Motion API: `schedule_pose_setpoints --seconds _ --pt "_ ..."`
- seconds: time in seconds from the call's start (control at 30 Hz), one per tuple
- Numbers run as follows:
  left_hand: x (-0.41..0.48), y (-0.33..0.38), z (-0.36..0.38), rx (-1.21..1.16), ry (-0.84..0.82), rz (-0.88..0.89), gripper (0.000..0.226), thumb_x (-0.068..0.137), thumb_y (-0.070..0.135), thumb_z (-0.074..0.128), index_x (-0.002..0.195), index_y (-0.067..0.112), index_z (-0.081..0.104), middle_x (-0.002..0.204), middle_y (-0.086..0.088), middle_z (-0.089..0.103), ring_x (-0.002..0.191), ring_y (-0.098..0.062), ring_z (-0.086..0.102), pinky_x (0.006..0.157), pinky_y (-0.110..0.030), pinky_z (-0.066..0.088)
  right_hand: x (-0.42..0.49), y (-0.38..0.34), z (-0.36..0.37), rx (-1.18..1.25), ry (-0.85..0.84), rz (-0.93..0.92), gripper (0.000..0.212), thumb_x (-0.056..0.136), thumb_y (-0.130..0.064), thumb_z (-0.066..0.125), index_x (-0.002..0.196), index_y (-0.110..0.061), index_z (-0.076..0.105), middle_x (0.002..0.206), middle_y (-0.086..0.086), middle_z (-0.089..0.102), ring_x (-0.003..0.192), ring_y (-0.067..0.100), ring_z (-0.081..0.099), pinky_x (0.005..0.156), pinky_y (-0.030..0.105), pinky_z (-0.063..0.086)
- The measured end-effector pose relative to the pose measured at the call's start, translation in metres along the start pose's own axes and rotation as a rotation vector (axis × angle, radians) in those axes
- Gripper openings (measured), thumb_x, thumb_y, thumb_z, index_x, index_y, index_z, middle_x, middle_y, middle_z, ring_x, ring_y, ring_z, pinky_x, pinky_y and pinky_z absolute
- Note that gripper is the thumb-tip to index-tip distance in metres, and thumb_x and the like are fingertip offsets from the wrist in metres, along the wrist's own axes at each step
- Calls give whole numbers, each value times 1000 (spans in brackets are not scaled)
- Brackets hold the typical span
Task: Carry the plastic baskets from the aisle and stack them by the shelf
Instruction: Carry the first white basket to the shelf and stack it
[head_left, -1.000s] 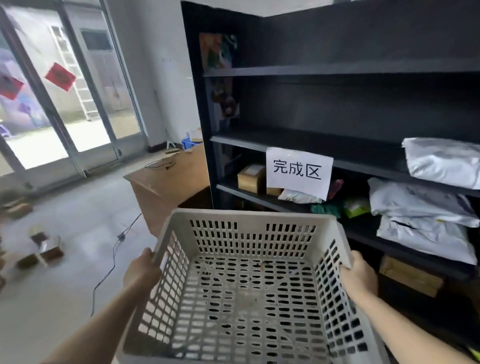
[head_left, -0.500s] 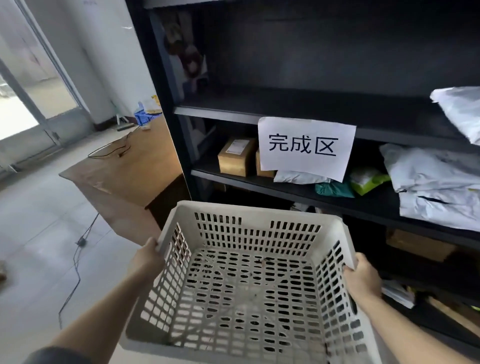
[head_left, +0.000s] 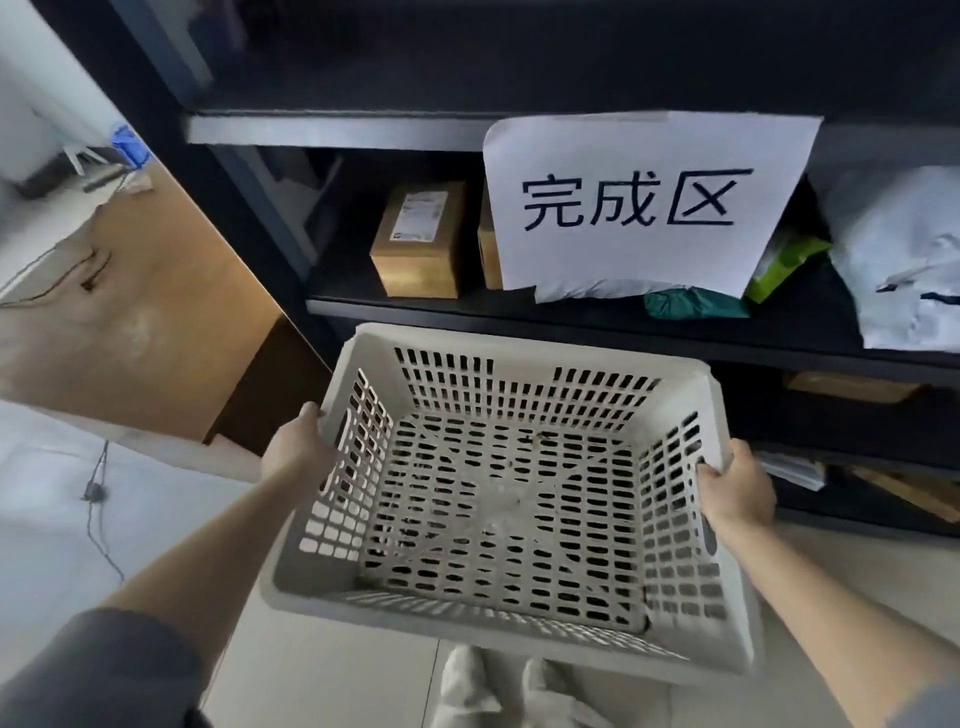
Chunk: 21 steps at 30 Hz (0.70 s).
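Observation:
I hold an empty white plastic basket with slotted walls in front of me, above the floor and my feet. My left hand grips its left rim, fingers curled over the edge. My right hand grips the right rim the same way. The basket's far rim is close to the black shelf, just below the shelf board with the parcels. A white paper sign with three characters hangs on the shelf above the basket.
Cardboard boxes and white and green mail bags lie on the shelf boards. A wooden desk stands left of the shelf. A cable runs over the pale floor at the left.
I have come closer to the shelf and the view has tipped down. The basket, still in both hands, now sits lower against the shelf front, and my feet have come into view.

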<state>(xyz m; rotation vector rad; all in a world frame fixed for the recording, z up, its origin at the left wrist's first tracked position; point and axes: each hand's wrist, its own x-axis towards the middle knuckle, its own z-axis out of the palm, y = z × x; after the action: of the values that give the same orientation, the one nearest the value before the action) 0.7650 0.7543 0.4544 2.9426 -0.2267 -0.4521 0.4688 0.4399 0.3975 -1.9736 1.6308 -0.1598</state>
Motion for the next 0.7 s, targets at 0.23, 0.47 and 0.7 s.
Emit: schedule_pose_setpoints --seconds 0.23,0.47,0.7 --pt "60 5 25 -6 -109 55 44 81 -1 50 123 14 47 87 -12 59 75 -33 62 57 -38 53 4 -13 19 -60 -2 74 43 95 -11 47 138 -7 41 123 23 60 86 38 63 57 29 41" --pt "89 1 42 17 -172 49 47 81 -1 48 126 14 44 87 -11 55 75 -34 62 58 -37 52 2 -19 48 -120 70 130 37 95 -13 46 131 -5 44 100 27 67 66 36 62 57 41 54" --pt "86 -15 42 -21 -174 6 50 83 -2 45 130 14 42 85 -15 59 52 -23 52 46 -26 40 -8 -20 60 -43 74 144 41 95 -13 47 136 -7 41 75 15 61 54 25 53 44 25 39"
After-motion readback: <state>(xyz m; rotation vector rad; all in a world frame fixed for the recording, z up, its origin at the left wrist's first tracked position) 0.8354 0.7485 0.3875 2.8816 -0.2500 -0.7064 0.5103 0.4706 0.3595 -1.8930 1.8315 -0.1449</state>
